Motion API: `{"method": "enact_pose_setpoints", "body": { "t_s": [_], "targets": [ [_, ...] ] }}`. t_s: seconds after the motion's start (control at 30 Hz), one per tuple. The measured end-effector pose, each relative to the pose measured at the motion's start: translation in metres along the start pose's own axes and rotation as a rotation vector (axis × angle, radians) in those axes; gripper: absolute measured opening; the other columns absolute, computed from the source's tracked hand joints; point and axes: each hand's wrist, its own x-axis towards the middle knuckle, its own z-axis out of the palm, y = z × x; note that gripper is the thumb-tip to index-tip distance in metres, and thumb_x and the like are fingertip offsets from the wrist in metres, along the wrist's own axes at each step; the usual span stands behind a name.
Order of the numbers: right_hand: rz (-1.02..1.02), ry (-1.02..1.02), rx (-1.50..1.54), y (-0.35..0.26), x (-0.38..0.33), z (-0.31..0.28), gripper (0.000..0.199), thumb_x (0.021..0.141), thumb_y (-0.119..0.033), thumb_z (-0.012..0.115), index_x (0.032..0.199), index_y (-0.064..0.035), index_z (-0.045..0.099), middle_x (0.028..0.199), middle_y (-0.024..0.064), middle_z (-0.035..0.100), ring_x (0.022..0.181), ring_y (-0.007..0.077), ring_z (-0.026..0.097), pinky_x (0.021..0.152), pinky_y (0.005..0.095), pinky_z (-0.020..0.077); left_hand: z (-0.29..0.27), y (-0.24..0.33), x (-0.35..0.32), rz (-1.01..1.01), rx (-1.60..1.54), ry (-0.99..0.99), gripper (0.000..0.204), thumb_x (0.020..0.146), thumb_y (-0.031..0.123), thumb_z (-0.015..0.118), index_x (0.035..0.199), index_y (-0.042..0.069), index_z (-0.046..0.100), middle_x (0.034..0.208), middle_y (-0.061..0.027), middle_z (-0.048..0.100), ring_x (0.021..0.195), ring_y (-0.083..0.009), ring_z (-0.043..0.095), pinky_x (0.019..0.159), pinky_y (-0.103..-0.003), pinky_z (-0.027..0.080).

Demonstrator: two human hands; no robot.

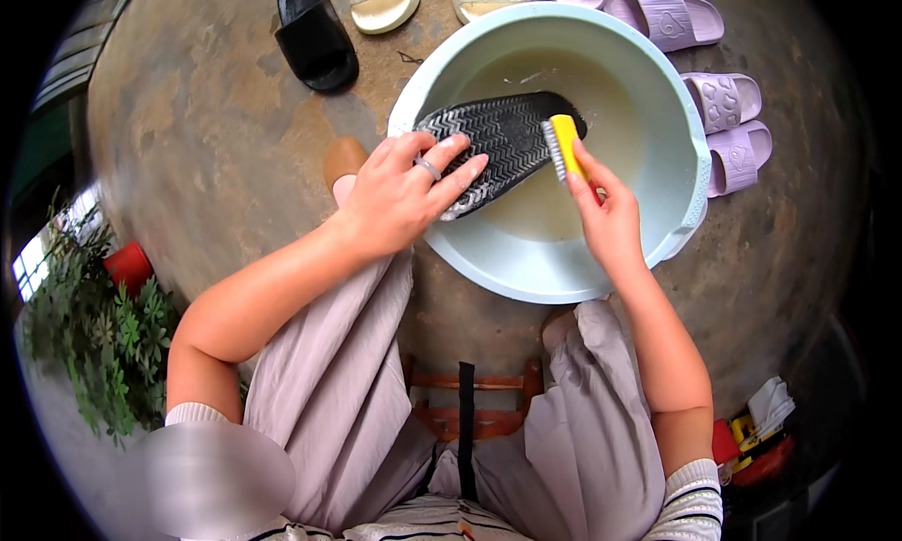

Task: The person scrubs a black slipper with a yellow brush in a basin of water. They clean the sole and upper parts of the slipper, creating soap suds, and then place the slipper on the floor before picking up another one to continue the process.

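Note:
My left hand (404,189) grips the near-left end of a black slide sandal (503,132), its zigzag-ridged sole turned up and streaked with white suds. The sandal is held over a light blue basin (498,273) that has cloudy water (601,146) in it. In my right hand (611,212) is a yellow scrub brush (567,146), pinched by its near end. The brush's pale bristles face left, at the far-right part of the sole; whether they touch it I cannot tell.
Around the basin lie a black slide (319,38), cream slides (383,1) and several lilac slides (667,17). A leafy plant (113,325) and a red pot (129,267) are at left. Red and yellow items (752,438) sit at lower right. A wooden stool (479,383) shows between my legs.

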Motion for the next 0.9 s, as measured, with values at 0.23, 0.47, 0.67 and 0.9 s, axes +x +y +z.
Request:
{"method": "enact_pose_setpoints", "body": {
  "t_s": [0.23,0.47,0.67,0.9],
  "targets": [
    [0.060,0.195,0.474,-0.043,-0.012,0.030,0.089,0.086,-0.007,0.084,0.158,-0.0071,0.032,0.103,0.0039,0.057,0.086,0.0082,0.053,0.080,0.0234,0.0483,-0.018,0.032,0.004,0.079,0.021,0.117,0.046,0.074,0.022,0.065,0.119,0.024,0.075,0.127,0.0065,0.071,0.091,-0.0135,0.053,0.083,-0.032,0.035],
    [-0.206,0.277,0.720,-0.082,0.000,0.009,0.090,0.087,0.014,0.069,0.160,-0.0104,0.022,0.113,0.0074,0.056,0.097,0.0108,0.057,0.084,0.0252,0.0505,-0.020,0.044,0.014,0.011,-0.029,0.220,0.041,0.075,0.022,0.074,0.115,0.035,0.075,0.123,0.0098,0.070,0.109,-0.0160,0.059,0.108,-0.046,0.034],
    [-0.343,0.244,0.716,-0.073,0.052,0.000,0.087,0.087,0.016,0.068,0.158,-0.0088,0.025,0.118,0.0119,0.059,0.108,0.0160,0.062,0.093,0.0293,0.0534,-0.022,0.034,0.043,-0.303,-0.471,-0.035,0.118,0.056,0.046,0.096,0.156,0.013,0.042,0.163,-0.0269,0.023,0.148,-0.0520,0.028,0.118,-0.061,0.032],
    [-0.316,0.210,0.755,-0.063,0.074,-0.004,0.087,0.086,0.016,0.069,0.158,-0.0079,0.025,0.117,0.0124,0.060,0.111,0.0176,0.063,0.096,0.0305,0.0537,0.002,0.031,0.086,-0.485,-0.214,-0.188,0.120,0.061,0.044,0.091,0.157,0.001,0.033,0.153,-0.0355,0.034,0.130,-0.0528,0.046,0.111,-0.053,0.043]
  ]
}}
